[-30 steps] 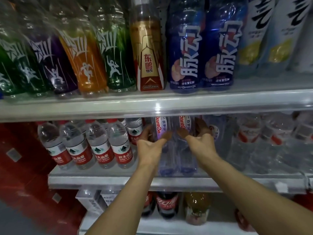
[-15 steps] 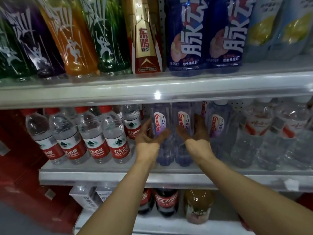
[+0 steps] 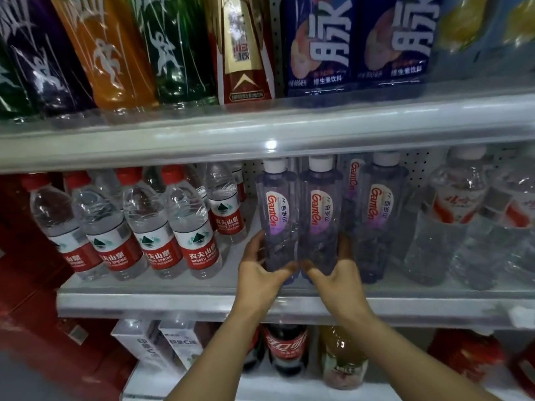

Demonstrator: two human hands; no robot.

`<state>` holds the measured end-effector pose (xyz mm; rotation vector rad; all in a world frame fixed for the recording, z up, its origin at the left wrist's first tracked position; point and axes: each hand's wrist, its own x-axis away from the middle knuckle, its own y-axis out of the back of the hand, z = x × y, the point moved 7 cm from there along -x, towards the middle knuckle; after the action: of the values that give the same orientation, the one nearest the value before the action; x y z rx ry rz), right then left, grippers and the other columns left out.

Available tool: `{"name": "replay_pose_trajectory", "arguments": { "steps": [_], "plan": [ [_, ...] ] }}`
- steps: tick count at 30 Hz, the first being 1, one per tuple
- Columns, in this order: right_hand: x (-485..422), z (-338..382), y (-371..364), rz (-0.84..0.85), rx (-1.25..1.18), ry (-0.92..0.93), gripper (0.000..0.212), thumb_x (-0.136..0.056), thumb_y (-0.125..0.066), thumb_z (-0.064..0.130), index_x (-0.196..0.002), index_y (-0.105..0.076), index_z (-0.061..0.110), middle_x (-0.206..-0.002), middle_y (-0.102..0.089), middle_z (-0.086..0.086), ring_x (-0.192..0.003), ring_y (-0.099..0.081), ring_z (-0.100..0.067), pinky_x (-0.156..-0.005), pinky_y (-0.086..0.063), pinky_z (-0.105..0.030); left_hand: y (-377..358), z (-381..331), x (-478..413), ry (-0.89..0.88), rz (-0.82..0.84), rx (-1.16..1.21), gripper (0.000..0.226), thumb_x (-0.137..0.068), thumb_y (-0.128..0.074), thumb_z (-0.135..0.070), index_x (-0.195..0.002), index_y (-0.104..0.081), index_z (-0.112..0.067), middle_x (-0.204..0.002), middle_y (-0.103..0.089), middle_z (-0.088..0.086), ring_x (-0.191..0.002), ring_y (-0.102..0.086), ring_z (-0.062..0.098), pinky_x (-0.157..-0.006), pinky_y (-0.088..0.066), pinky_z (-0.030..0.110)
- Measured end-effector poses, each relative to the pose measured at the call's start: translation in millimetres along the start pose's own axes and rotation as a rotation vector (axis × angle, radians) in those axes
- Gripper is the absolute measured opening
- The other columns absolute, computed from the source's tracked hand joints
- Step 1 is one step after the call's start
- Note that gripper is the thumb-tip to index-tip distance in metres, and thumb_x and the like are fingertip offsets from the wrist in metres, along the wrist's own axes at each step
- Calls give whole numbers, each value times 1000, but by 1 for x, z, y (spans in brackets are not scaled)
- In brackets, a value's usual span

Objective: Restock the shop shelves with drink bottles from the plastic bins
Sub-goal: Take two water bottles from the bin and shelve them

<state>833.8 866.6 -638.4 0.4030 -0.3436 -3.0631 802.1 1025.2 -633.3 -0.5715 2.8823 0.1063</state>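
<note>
Two clear Ganten water bottles with white caps stand side by side on the middle shelf (image 3: 179, 302). My left hand (image 3: 260, 273) grips the lower part of the left Ganten bottle (image 3: 276, 209), thumb in front and fingers round its left side. My right hand (image 3: 335, 276) grips the base of the right Ganten bottle (image 3: 320, 209) in the same way. Both bottles are upright and near the shelf's front edge. A third Ganten bottle (image 3: 379, 209) stands just to the right, and another shows behind it.
Red-labelled Nongfu Spring water bottles (image 3: 199, 235) fill the shelf's left part; clear bottles with red-and-white labels (image 3: 454, 215) stand right. The upper shelf (image 3: 260, 131) carries coloured sports drinks and blue vitamin drinks. Below are cola bottles (image 3: 286, 348) and white cartons (image 3: 144, 342).
Both hands slid from the bottles' middles down to their bases and drew the two Ganten bottles forward. The camera moved closer and tilted down.
</note>
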Motion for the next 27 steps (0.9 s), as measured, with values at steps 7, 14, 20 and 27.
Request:
{"name": "replay_pose_trajectory", "arguments": {
  "steps": [7, 14, 20, 27],
  "plan": [
    [-1, -9, -4, -40, 199, 10, 74, -81, -79, 21, -141, -35, 18, -123, -65, -3, -109, -62, -18, -95, -52, -35, 1, 10, -5, -12, -9, -83, 73, -65, -90, -1, -123, -52, -25, -113, -71, -5, -95, -69, -1, -76, -53, 14],
    [-2, -17, -6, -36, 257, -41, 63, -82, -76, 25, -136, -45, 12, -115, -66, -4, -101, -63, -19, -90, -54, -34, 0, 15, -6, -12, -24, -58, 72, -67, -86, 5, -125, -52, -18, -114, -70, -1, -101, -70, 9, -82, -55, 20],
    [-1, -6, -2, -56, 218, 5, 69, -82, -71, 9, -140, -36, 11, -121, -58, -4, -110, -55, -17, -99, -46, -30, -1, 16, -7, -86, -8, -154, 76, -69, -87, -6, -133, -47, -16, -120, -68, -1, -105, -68, 6, -91, -55, 24],
    [-1, -16, -2, 3, 322, -108, 49, -82, -70, 10, -127, -52, 7, -104, -67, -4, -88, -63, -17, -79, -48, -24, -2, 16, -3, -77, -2, -241, 77, -66, -87, -16, -130, -46, -20, -119, -67, 1, -104, -67, 8, -87, -55, 21]
  ]
}}
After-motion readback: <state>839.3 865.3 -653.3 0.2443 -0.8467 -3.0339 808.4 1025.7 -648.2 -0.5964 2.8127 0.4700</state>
